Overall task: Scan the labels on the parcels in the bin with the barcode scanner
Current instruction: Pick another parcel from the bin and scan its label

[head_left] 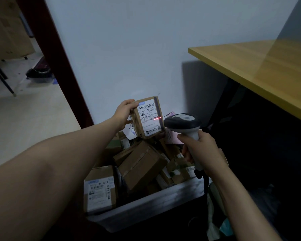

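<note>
a: your left hand [124,111] has the small parcel [148,117] up at centre frame, above the far end of the bin [146,206], label [148,117] facing you. fingers wrapped over its top left corner, clenched on the cardboard edge.

b: and your right hand [201,151] is closed round the grip of the barcode scanner [182,124], just right of the parcel. the red line sits on the label's right edge, low of the big barcode at the top.

a: that box looks light and stiff, i'd say. taped cardboard, one hand carries it without sag. the tape bands may be slick, so stay on bare board at the corners.

b: agreed. keep your fingers off the label face, or you'll cover the bars. a grip on the left side and top edge leaves it all open.

a: the rest of the parcels [139,164] lie jumbled in the bin, lower centre. one at lower left [99,192] shows its label already up.

b: those look rigid too, though the flat mailers [172,136] at the back likely flex. take them by an edge and hold them taut.
</note>
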